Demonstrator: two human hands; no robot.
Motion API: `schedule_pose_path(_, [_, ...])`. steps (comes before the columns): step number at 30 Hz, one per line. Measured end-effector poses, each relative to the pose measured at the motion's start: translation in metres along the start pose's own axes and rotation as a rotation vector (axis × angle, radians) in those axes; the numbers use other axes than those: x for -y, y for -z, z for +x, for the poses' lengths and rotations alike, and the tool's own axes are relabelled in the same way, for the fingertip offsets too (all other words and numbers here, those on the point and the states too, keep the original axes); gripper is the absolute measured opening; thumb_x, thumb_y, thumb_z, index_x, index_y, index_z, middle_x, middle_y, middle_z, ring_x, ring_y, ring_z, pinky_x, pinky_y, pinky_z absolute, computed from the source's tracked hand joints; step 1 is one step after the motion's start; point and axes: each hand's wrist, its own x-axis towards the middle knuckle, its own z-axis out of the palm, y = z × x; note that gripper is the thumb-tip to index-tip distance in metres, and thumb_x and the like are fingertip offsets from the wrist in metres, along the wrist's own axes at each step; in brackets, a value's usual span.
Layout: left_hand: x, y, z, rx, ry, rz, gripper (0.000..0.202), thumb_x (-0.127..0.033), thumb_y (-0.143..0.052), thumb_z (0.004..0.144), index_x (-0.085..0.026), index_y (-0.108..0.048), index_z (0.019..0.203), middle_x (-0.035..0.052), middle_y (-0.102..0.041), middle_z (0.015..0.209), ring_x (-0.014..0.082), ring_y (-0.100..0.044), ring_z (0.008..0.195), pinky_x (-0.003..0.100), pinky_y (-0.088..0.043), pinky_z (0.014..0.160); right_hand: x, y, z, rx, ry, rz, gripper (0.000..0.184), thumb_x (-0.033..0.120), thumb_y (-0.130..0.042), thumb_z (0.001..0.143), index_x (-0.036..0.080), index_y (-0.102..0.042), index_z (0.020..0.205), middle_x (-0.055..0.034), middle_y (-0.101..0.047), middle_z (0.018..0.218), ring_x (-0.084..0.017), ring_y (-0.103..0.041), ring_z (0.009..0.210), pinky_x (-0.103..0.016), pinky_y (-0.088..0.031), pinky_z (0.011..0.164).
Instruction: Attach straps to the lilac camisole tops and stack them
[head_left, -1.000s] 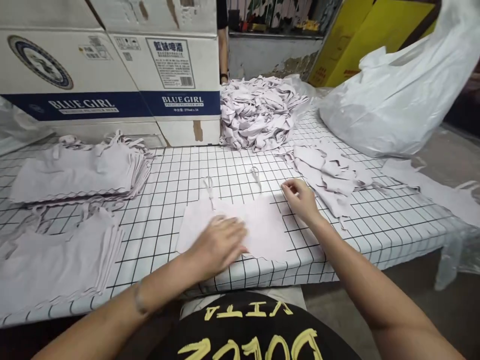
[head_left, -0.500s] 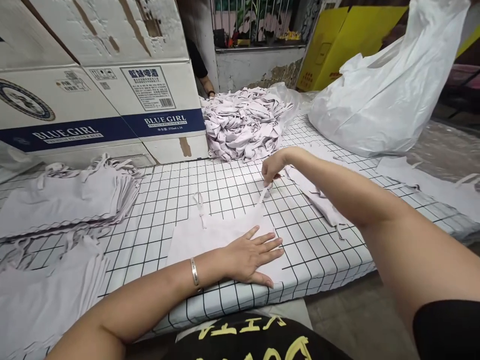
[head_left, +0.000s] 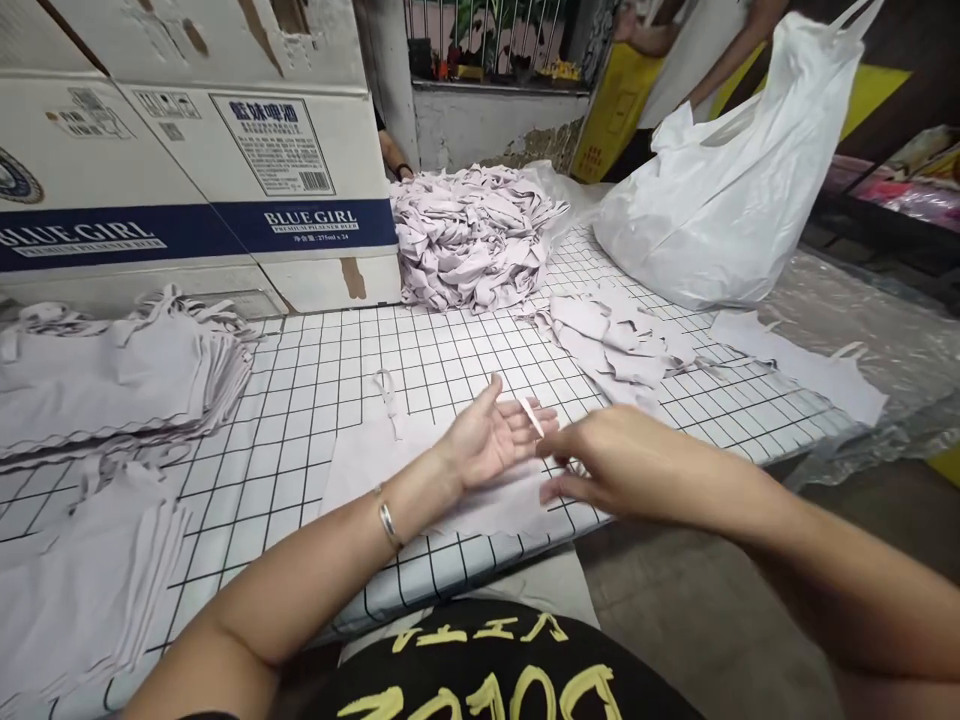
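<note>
A pale pinkish-white strappy camisole top (head_left: 360, 465) lies on the table before me, its left strap standing up beyond the neckline. My left hand (head_left: 491, 440) is turned palm up over the top's right half, fingers stretched out and holding nothing. Close to those fingertips, my right hand (head_left: 581, 465) has its fingers curled at the top's right strap (head_left: 531, 415). It seems to grip the top there, though the hand hides part of the contact and is a little blurred.
Stacks of similar tops (head_left: 127, 370) lie at the left, before a white beer carton (head_left: 315, 240). A heap of garments (head_left: 472, 235) is at the back. Loose tops (head_left: 615, 340) and a white plastic bag (head_left: 720, 220) are at the right. Other people stand behind the table.
My left hand has turned from flat, palm down on the top, to palm up. My right hand has come back towards me from the raised strap. Another person has appeared at the back right.
</note>
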Motion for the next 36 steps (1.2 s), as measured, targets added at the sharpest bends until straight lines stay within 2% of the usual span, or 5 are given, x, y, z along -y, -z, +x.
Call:
schedule_pose_path(5, [-0.018, 0.0, 0.0, 0.011, 0.045, -0.316, 0.021, -0.013, -0.039, 0.097, -0.007, -0.058, 0.104, 0.0164, -0.069, 0.103, 0.018, -0.07, 0.094, 0.033, -0.053, 0.095, -0.027, -0.047, -0.018, -0.306, -0.134, 0.643, 0.03, 0.051, -0.062, 0.084, 0.022, -0.057, 0.091, -0.0042, -0.067, 0.087, -0.018, -0.062, 0.079, -0.032, -0.05, 0.069])
schedule_pose_path(12, [-0.028, -0.002, 0.007, -0.141, -0.06, -0.356, 0.021, -0.002, -0.036, 0.093, -0.007, -0.053, 0.103, 0.0126, -0.068, 0.098, 0.0183, -0.07, 0.096, 0.032, -0.055, 0.094, -0.052, -0.089, 0.026, -0.103, -0.028, 1.124, 0.04, 0.042, -0.076, 0.073, 0.025, -0.059, 0.105, -0.0055, -0.066, 0.116, -0.02, -0.06, 0.111, -0.038, -0.046, 0.098])
schedule_pose_path(21, [-0.036, 0.018, 0.034, -0.253, -0.043, -0.333, 0.027, 0.004, -0.041, 0.086, -0.006, -0.052, 0.109, 0.0161, -0.063, 0.109, 0.0203, -0.066, 0.107, 0.034, -0.051, 0.103, -0.058, -0.076, 0.01, 0.266, -0.164, 1.081, 0.026, 0.035, -0.077, 0.074, 0.015, -0.066, 0.085, -0.0048, -0.073, 0.08, -0.019, -0.068, 0.082, -0.038, -0.05, 0.086])
schedule_pose_path(27, [-0.032, 0.037, 0.056, -0.289, -0.06, -0.274, 0.025, -0.001, -0.042, 0.089, -0.008, -0.052, 0.11, 0.0163, -0.064, 0.108, 0.0178, -0.067, 0.1, 0.031, -0.054, 0.094, -0.067, -0.059, 0.011, -0.046, -0.269, 0.803, 0.026, 0.039, -0.076, 0.075, 0.017, -0.064, 0.082, -0.0057, -0.071, 0.098, -0.018, -0.064, 0.091, -0.033, -0.05, 0.082])
schedule_pose_path(36, [-0.048, 0.054, 0.009, -0.5, -0.086, 1.058, 0.019, -0.031, -0.059, 0.083, -0.015, -0.063, 0.074, 0.0088, -0.066, 0.076, 0.0193, -0.061, 0.068, 0.037, -0.049, 0.072, -0.083, -0.055, 0.018, -0.119, -0.508, 1.39, 0.036, 0.016, -0.081, 0.065, 0.019, -0.066, 0.098, -0.0042, -0.073, 0.093, -0.014, -0.07, 0.082, -0.021, -0.058, 0.065])
